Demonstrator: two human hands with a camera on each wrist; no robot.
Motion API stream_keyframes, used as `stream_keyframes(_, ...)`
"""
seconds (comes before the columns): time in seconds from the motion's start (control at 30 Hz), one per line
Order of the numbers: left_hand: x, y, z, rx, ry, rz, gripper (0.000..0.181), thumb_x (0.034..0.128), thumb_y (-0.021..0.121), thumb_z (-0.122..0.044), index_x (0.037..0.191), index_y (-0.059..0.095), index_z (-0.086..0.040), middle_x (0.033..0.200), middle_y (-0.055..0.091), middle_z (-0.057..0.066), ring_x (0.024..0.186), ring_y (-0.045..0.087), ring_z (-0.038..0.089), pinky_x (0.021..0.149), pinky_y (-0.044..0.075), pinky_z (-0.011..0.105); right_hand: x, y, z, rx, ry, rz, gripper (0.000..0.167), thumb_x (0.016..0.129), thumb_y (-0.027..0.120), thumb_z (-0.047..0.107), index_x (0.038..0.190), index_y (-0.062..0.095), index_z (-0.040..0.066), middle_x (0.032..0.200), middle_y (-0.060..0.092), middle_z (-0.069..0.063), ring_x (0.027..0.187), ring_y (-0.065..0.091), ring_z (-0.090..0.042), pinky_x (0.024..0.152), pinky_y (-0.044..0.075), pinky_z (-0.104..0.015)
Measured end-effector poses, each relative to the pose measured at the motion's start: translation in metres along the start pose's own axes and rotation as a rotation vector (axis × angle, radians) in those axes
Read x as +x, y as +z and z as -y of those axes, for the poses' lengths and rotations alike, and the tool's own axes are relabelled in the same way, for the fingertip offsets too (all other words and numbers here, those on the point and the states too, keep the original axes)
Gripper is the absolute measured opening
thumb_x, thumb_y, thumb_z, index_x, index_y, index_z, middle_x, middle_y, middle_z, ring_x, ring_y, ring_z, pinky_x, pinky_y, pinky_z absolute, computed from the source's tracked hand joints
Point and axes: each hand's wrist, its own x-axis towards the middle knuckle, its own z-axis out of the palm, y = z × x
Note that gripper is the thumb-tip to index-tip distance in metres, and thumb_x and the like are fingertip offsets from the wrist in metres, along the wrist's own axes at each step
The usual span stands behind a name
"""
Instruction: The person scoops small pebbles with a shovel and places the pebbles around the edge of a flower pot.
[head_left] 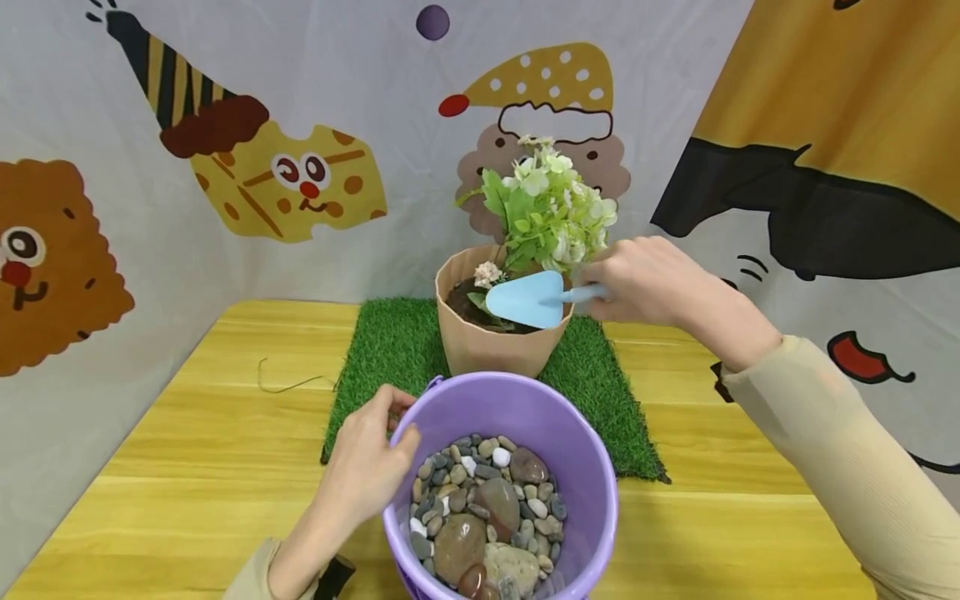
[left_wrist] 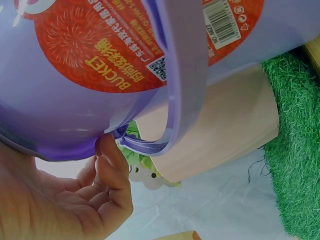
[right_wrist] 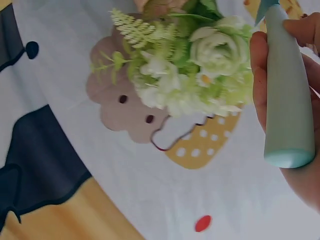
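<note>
My right hand (head_left: 645, 279) grips the handle of a light blue trowel (head_left: 527, 300). The trowel's blade points left, over the near side of a peach flowerpot (head_left: 491, 352). Dark soil, a small pale pink flower (head_left: 487, 274) and a leafy plant with whitish-green blooms (head_left: 555, 208) are in the pot. In the right wrist view, fingers wrap the trowel's handle (right_wrist: 289, 95). My left hand (head_left: 367, 462) holds the left rim of a purple bucket (head_left: 592, 433), thumb inside and fingers outside. Pebbles and larger stones (head_left: 461, 546) cover the bucket's bottom. Its carrying handle (left_wrist: 187, 75) hangs down outside.
The pot stands on a green turf mat (head_left: 397, 342) on a yellow wooden table (head_left: 225, 467); the bucket stands in front of the pot. A thin dark strand (head_left: 288, 386) lies left of the mat. A cartoon-printed cloth (head_left: 315, 67) hangs behind.
</note>
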Motion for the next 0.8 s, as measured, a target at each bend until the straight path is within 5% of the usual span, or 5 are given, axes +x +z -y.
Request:
stream_keyframes(0.43,0.0,0.0,0.0,-0.006,0.002,0.012,0.027,0.0824,0.055,-0.005,0.109,0.058,-0.002,0.093,0.064,0.01,0.08,0.059,0.016,0.065,0.053,0.026,-0.022,-0.009,0.03,0.038,-0.136,0.035,0.015,0.07,0.071,0.015,0.072,0.059,0.023,0.061,0.047,0.011,0.049,0.034,-0.004,0.041,0.028,-0.021)
stream_keyframes(0.8,0.001,0.0,0.0,0.009,0.002,-0.003,0.027,0.0824,0.056,-0.006,0.109,0.058,-0.003,0.093,0.065,0.011,0.08,0.06,0.017,0.064,0.053,0.024,-0.02,-0.003,0.063,0.025,-0.249,0.155,0.016,0.07,0.069,0.017,0.065,0.054,0.022,0.059,0.047,0.01,0.047,0.027,-0.005,0.043,0.018,-0.019)
